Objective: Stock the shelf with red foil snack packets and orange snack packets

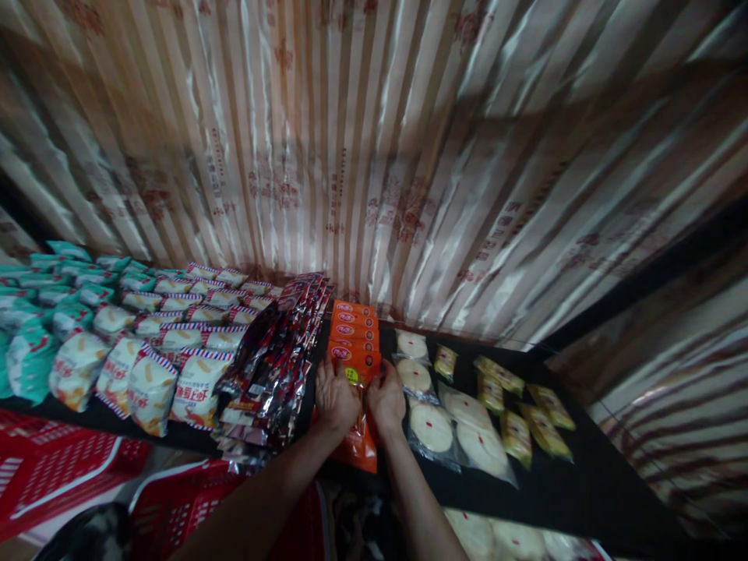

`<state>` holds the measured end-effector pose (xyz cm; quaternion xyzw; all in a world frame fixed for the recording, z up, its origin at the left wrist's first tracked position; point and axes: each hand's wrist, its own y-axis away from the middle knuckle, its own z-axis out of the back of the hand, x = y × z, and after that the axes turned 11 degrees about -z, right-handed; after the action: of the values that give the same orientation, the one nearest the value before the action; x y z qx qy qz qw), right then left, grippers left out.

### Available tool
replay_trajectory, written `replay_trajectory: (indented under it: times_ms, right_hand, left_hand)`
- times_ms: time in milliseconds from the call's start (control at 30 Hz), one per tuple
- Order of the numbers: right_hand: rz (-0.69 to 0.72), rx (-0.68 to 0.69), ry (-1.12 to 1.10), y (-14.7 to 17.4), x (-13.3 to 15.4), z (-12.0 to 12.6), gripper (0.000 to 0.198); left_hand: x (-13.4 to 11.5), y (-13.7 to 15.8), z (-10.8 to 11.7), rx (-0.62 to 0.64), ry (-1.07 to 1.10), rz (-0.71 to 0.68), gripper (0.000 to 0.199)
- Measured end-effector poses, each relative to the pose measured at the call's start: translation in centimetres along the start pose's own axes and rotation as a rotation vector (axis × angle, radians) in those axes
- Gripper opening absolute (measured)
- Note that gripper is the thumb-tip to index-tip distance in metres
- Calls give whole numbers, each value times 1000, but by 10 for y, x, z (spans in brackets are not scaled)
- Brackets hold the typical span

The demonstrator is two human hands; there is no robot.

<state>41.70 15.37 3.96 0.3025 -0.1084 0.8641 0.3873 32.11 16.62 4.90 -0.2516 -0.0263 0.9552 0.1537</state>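
Observation:
Orange snack packets (353, 329) overlap in a short row at the middle of the black table. My left hand (337, 396) is on the left edge of the front packet, its fingers curled against the packaging. On the opposite edge, my right hand (386, 399) grips the same packet. Its lower part, clear and orange, shows between my wrists. Beside my left hand is a heap of dark, shiny red-and-black packets (274, 374). Flat clear bags of round white wafers (431, 427) lie right of my right hand. Some fingertips are hidden.
White snack bags (195, 386) and teal bags (32, 358) stand in rows at the left. Small yellow packets (516, 438) lie at the right of the black table (608, 483). Red baskets (55, 467) are below its front edge. A printed plastic curtain (327, 156) hangs behind.

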Motion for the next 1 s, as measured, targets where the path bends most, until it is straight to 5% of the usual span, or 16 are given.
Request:
replay_trajectory:
  times_ms: [667,1000]
  right_hand:
    - [-27,6,120,3,-2,-5,49]
    - [200,-109,157,-6,-14,-19,48]
  left_hand:
    - [6,-28,-12,-127,109,101,45]
    - [14,-30,-20,-172,156,105,44]
